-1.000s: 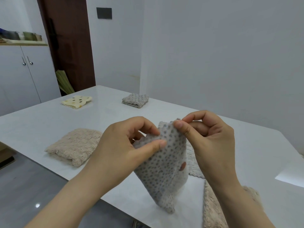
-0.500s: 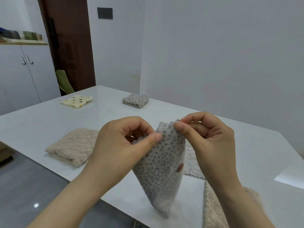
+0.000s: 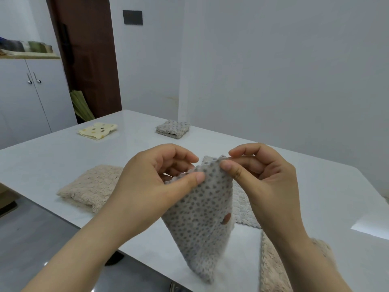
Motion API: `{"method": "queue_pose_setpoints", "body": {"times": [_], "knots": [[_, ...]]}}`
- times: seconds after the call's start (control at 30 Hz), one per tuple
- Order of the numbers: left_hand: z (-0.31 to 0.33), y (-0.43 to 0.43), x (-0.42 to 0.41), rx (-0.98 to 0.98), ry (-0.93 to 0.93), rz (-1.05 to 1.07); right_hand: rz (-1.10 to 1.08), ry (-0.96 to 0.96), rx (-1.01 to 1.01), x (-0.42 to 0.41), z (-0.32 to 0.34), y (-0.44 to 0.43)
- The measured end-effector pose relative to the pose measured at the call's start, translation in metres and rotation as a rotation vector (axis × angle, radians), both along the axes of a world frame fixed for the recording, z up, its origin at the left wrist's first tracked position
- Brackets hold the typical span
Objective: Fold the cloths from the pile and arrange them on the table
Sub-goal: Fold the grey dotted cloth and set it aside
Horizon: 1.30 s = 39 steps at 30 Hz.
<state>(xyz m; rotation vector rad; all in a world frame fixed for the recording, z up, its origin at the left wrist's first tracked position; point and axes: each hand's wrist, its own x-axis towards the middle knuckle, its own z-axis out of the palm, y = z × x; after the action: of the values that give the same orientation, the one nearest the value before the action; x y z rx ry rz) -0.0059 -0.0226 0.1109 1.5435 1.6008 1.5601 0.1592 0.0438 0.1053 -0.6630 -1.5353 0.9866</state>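
Grey dotted fuzzy cloth (image 3: 202, 216) hanging limp, top edge pinched by left hand (image 3: 147, 186) and right hand (image 3: 265, 182); folded beige fluffy cloth (image 3: 92, 186) nearby on white table (image 3: 52, 157).

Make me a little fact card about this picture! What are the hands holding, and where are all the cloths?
Held up: spotted grey cloth
Left hand: pinches the cloth's top edge
Right hand: pinches the top edge too
Folded, near left: fluffy beige cloth
Folded, far side: yellow dotted cloth, grey bumpy cloth
Not yet folded: pale ribbed cloth and tan cloth, by the right arm
Underneath: white table
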Motion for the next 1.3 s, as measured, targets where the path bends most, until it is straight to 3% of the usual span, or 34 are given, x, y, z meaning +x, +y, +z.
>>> {"method": "queue_pose_setpoints", "body": {"times": [0.17,0.67,1.3], "knots": [[0.009,0.005,0.002,-0.025,0.148,-0.015,-0.006,-0.034,0.027,-0.002,0.001,-0.001],[0.015,0.011,-0.013,0.035,0.229,0.069,0.195,-0.180,-0.055,0.007,-0.038,0.008],[0.022,0.021,-0.024,0.173,0.162,0.181,0.013,-0.620,-0.018,0.027,-0.071,0.028]]}}
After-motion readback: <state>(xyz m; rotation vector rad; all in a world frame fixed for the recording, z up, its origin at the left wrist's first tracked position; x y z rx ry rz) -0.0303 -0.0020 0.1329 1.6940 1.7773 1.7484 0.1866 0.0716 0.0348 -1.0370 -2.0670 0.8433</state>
